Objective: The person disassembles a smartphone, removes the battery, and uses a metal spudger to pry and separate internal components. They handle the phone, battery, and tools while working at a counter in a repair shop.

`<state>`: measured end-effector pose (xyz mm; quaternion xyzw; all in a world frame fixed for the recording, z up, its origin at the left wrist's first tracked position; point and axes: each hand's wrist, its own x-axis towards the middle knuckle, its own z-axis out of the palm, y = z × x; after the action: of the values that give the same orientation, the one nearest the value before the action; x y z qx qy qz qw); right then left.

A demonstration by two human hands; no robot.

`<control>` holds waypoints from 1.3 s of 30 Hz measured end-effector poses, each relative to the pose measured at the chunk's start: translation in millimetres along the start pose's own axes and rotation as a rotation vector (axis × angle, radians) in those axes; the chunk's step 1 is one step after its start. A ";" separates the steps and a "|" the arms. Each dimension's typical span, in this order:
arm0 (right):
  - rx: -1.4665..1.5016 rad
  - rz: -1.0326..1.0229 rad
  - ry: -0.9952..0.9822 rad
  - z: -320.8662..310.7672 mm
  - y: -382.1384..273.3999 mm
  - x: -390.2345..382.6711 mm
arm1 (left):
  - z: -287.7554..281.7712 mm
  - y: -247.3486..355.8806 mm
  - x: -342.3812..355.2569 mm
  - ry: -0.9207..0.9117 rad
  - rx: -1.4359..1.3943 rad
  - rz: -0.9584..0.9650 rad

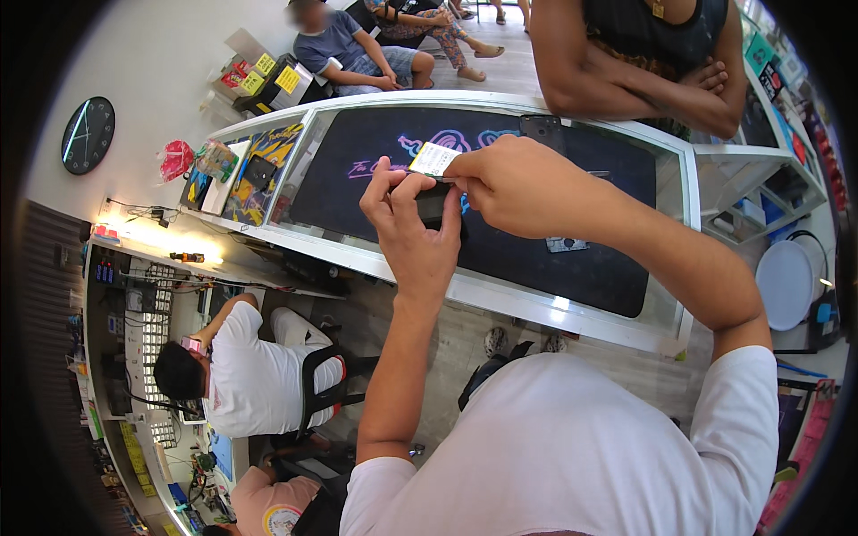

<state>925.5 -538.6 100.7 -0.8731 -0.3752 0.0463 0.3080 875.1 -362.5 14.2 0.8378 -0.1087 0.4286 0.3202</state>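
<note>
My left hand (413,223) grips a flat piece with a white label and yellow edge (433,158), along with something dark beneath it that I cannot make out. My right hand (500,188) pinches the same piece from the right, and the fingers of both hands meet around it. They are over a black mat (340,211) with pink and blue drawings, on a white-framed glass counter (483,295). A dark phone-like item (542,130) lies at the mat's back edge, partly behind my right hand. A small metallic part (567,245) lies below my right wrist.
A person (635,62) leans with crossed arms on the counter's far side; seated people (349,62) are behind it. Two co-workers (250,366) (273,500) sit at benches on the left. A wall clock (88,134) hangs at left; a round white object (784,281) stands right.
</note>
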 end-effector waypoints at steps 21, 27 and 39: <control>-0.124 0.026 0.065 -0.1 -11.6 -0.5 | 0.2 2.6 0.2 -0.017 0.004 -0.031; -0.131 -0.015 0.107 4.4 -6.9 3.4 | 0.6 5.4 2.7 -0.006 0.039 -0.019; 0.029 -0.020 0.029 -12.0 -4.6 9.1 | -6.2 3.9 7.0 -0.091 0.011 -0.032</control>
<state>932.9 -536.0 114.4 -0.8654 -0.3786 0.0361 0.3262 873.6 -360.9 24.0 0.8598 -0.1074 0.3853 0.3173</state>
